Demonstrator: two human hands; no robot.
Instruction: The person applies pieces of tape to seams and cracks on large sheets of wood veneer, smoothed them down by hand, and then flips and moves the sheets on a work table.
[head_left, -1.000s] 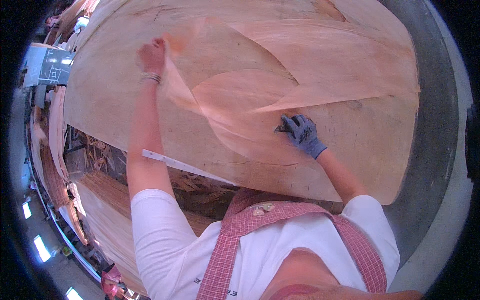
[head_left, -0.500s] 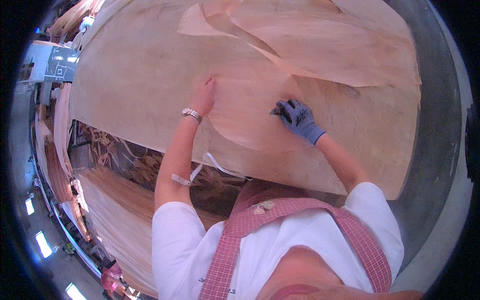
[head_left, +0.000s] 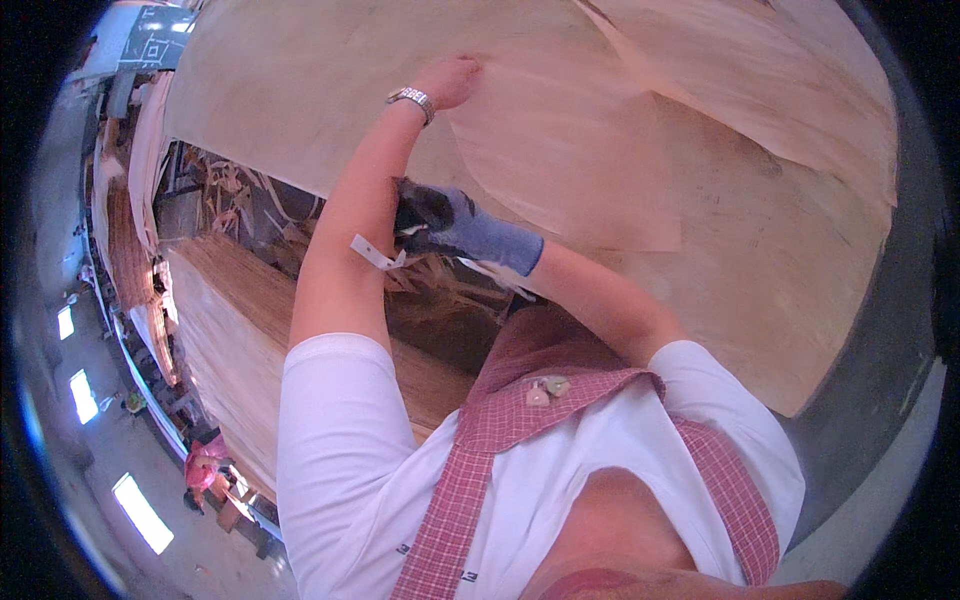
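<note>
A large wooden board (head_left: 780,290) spans the far and right area, with a thin veneer sheet (head_left: 570,150) lying flat on its upper middle. The left hand (head_left: 450,80), bare with a wristwatch (head_left: 412,99), rests fingers together on the sheet's far-left edge. The gloved right hand (head_left: 445,225) is closed, pinching a white strip (head_left: 375,253) near the board's near-left edge, apart from the sheet.

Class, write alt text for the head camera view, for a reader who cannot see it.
A person leans over a stack of thin wood veneer sheets, their bare left hand pressed flat on a loose veneer piece. Their gloved right hand reaches under the left forearm near a white tape strip. Another veneer stack lies lower left.
</note>
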